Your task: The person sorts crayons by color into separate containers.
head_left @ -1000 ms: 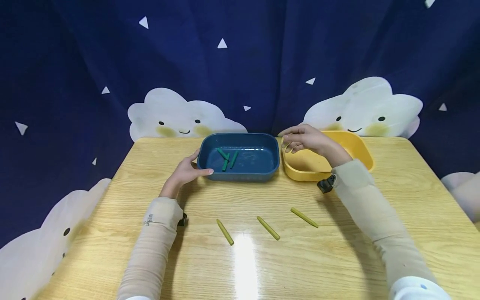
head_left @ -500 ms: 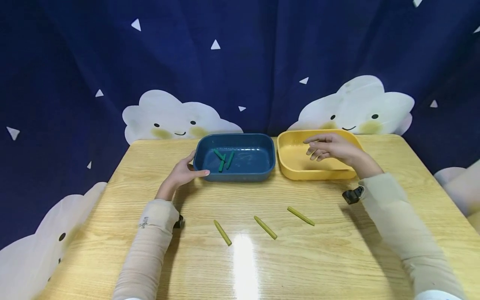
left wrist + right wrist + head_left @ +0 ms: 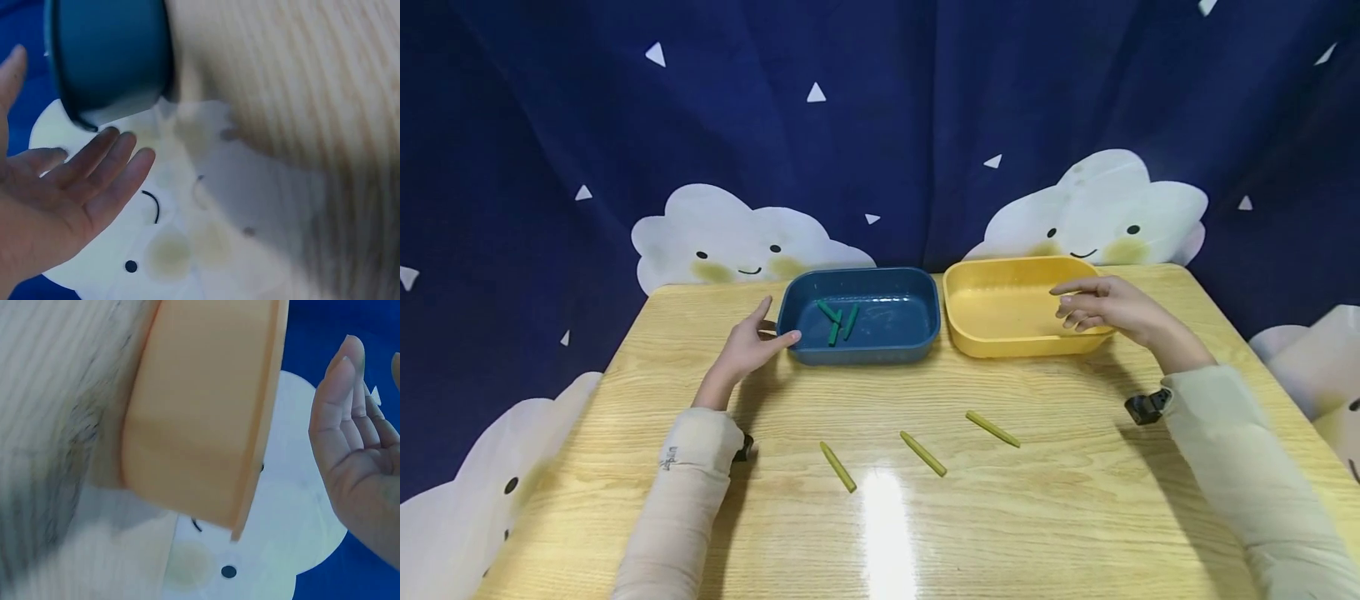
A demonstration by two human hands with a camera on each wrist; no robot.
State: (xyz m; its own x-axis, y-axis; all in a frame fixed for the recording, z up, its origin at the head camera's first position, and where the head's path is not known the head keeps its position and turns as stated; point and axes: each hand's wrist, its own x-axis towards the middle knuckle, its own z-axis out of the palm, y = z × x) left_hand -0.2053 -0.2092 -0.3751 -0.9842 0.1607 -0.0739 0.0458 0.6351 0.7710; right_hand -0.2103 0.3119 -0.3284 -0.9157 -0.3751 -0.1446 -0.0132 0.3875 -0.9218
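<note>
From my head view, my left hand (image 3: pixel 747 343) is hanging just beside the left end of the blue bin (image 3: pixel 859 355), with thumb and fingers spread apart. My thumb tip is lining up with the rim, and I can't tell if it is touching. My right hand (image 3: pixel 1120 310) is hovering over the right edge of the yellow bin (image 3: pixel 1026 347), fingers loose and a bit bent. Small green crayons (image 3: pixel 833 332) are lying in the left part of the blue bin. Both bins are sitting side by side near the far edge of the wooden table (image 3: pixel 1037 525), with a thin gap between them. Three yellow crayons (image 3: pixel 923 454) are lying in front, well apart, and a wide strip of wood is showing between them and the bins.

In my left wrist view, my fingers are fanning out near the blue bin's rim.

In my right wrist view, a white cloud (image 3: pixel 290 469) is showing between the yellow bin's rim and my right hand, which isn't touching it.
</note>
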